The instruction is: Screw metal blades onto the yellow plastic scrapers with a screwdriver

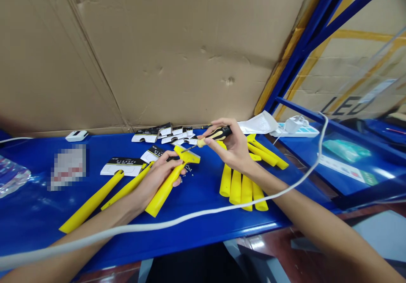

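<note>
My left hand [158, 175] is closed around the neck of a yellow scraper [163, 193], whose wide T-shaped head points up and away from me. In my right hand [236, 149] is a screwdriver [218, 134] with a black and cream handle. Its thin shaft slants down to the left, and the tip meets the scraper's head; whether it sits in a screw is too small to tell. Several more yellow scrapers [235, 186] lie side by side below my right hand. Two yellow handles [95, 200] rest left of my left forearm, one partly covered by it.
Black-and-white cards [146, 135] lie along the back of the blue table [196, 215], against a large cardboard sheet [177, 54]. A white cable [190, 218] crosses in front of both forearms. A power strip [298, 130] and a blue metal frame [292, 71] stand at right.
</note>
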Demonstrator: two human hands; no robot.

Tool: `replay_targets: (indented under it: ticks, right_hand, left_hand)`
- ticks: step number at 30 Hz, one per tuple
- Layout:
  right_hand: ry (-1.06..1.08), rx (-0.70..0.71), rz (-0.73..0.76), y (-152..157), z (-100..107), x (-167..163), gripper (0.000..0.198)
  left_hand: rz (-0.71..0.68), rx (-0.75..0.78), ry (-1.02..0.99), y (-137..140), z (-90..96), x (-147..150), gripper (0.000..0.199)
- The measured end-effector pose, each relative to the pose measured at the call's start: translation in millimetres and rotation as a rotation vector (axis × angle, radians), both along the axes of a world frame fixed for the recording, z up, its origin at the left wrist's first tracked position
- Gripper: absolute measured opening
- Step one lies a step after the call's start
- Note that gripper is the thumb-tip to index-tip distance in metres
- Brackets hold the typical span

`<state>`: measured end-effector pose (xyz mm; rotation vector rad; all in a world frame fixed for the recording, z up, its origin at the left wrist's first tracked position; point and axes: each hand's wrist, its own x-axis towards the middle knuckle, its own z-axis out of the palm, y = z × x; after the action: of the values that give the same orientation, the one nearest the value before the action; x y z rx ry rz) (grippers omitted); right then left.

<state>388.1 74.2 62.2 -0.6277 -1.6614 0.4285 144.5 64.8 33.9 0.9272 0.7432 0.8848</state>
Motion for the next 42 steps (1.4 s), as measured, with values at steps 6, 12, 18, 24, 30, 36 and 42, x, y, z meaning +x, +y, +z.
replay_targets:
  ticks: [6,12,18,24,30,36,42]
  right_hand:
    - [-0.030,0.064,-0.059,-2,3,1,0.038]
    - [-0.013,-0.052,0.108,-1,3,2,0.043]
    - [-0.042,0.045,-0.062,-3,6,3,0.031]
    - [-0.003,-0.034,0.132,-5,1,0,0.038]
    - [-0.034,0.046,0.023,-5,1,1,0.033]
    - [-0.051,0.032,-0.035,-2,6,4,0.029]
    - [-0.034,0.023,-0.239,4,3,9,0.033]
  left_hand:
    - [0.018,0.035,0.033,1,-3.2,3,0.038]
    - [0.019,0.057,0.076,2,-7.3,0,0.034]
    - [0.011,0.103,0.079,-1,-6.6,0,0.031]
    - [0.026,0.073,0.077,3,-9.4,0,0.036]
    - [0.036,0.094,0.074,9,-14.5,0,0.041]
    - [0.024,0.106,0.090,4,-9.3,0,0.037]
    - [-0.026,0.129,0.118,1,-7.0,0,0.035]
